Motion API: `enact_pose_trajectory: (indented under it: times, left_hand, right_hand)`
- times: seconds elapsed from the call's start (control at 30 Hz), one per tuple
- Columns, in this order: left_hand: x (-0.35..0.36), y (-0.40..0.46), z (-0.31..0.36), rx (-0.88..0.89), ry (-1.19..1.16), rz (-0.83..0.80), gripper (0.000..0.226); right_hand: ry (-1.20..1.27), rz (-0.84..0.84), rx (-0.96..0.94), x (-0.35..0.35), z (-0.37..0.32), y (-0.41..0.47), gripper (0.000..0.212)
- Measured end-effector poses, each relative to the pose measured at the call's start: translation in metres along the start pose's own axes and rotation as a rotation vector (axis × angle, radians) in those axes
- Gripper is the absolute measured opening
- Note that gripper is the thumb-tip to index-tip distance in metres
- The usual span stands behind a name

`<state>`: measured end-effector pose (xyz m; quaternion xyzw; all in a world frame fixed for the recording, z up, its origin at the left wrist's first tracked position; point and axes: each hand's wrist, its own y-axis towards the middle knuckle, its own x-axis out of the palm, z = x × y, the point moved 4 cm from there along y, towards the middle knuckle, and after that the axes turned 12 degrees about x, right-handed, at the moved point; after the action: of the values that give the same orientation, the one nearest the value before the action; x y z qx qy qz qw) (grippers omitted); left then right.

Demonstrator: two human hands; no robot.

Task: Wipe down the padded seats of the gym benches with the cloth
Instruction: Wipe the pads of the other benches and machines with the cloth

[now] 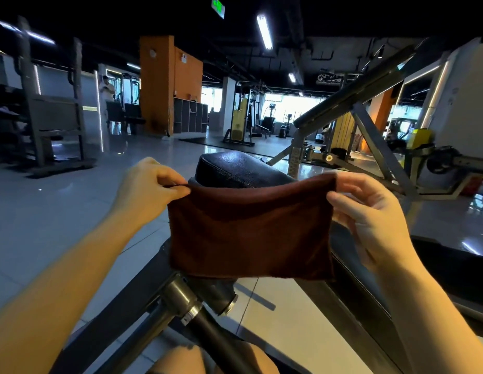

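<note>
Rust-brown cloth [249,233] hangs stretched between your two hands, each pinching a top corner: your left hand [151,184] has thumb and fingers closed on the left corner, your right hand [370,211] nips the right corner between thumb and forefinger with the other fingers loosely spread. The cloth hangs flat below your grip, touching nothing that can be seen.

Just beyond the top edge you hold, the black padded seat [235,168] rises into view, its near part hidden behind the cloth. You look to be readying the cloth, spreading or folding it, so the wipe on this pad is not yet begun. Next you would need to bunch or fold the cloth into one hand and lower it onto the pad, pressing flat along the leather.

Below your grip runs a dark steel frame [132,306] with a round metal pivot tube [191,300]; keep the hanging hem off it. To the right of your right hand a slanted machine arm [351,90] and its brace stand close, limiting your sweep on that side. Beyond the pad lies glossy tiled floor [73,190].
</note>
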<state>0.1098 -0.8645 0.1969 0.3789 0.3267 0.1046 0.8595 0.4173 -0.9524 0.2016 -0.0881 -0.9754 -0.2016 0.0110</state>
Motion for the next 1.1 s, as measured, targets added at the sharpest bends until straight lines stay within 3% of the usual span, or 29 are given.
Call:
enact_pose_trajectory:
  times: [0.1, 0.27, 0.3, 0.37, 0.43, 0.5, 0.53, 0.57, 0.67, 0.83, 1.0, 1.1]
  left_hand:
    - [-0.009, 0.017, 0.009, 0.082, 0.031, 0.184, 0.013]
    - [0.028, 0.086, 0.057, 0.393, 0.077, 0.383, 0.007]
    - [0.047, 0.099, 0.066, 0.469, 0.088, 0.339, 0.006]
    - [0.097, 0.116, 0.073, 0.577, 0.165, 0.080, 0.012]
    - [0.130, 0.114, 0.065, 0.575, 0.337, -0.108, 0.023]
    - [0.131, 0.099, 0.055, 0.519, 0.404, -0.034, 0.019]
    - [0.127, 0.088, 0.052, 0.506, 0.384, 0.017, 0.015]
    - [0.127, 0.078, 0.052, 0.497, 0.405, -0.007, 0.019]
    - [0.144, 0.061, 0.047, 0.407, 0.625, -0.344, 0.055]
    - [0.177, 0.103, 0.046, 0.289, 0.673, -0.811, 0.055]
    - [0.230, 0.127, 0.066, 0.401, 0.613, -1.012, 0.056]
    - [0.227, 0.117, 0.073, 0.531, 0.576, -1.073, 0.055]
  right_hand:
    - [0.058, -0.029, 0.081, 0.009, 0.005, -0.006, 0.027]
    - [0.029, -0.018, 0.200, 0.010, 0.020, -0.004, 0.048]
    - [-0.022, -0.025, 0.226, 0.009, 0.024, -0.002, 0.048]
    - [-0.187, -0.087, 0.283, 0.008, 0.033, 0.001, 0.048]
    - [-0.497, -0.182, 0.289, 0.005, 0.044, 0.002, 0.047]
    - [-0.833, -0.203, 0.217, -0.001, 0.048, 0.005, 0.039]
    - [-0.888, -0.160, 0.159, -0.004, 0.048, 0.007, 0.035]
    - [-0.879, -0.102, 0.100, -0.006, 0.046, 0.012, 0.031]
    - [-0.747, 0.057, -0.075, -0.011, 0.046, 0.026, 0.023]
    - [-0.604, 0.273, -0.139, -0.030, 0.067, 0.043, 0.017]
    - [-0.484, 0.461, -0.033, -0.053, 0.094, 0.050, 0.022]
    - [-0.566, 0.442, -0.063, -0.049, 0.092, 0.048, 0.030]
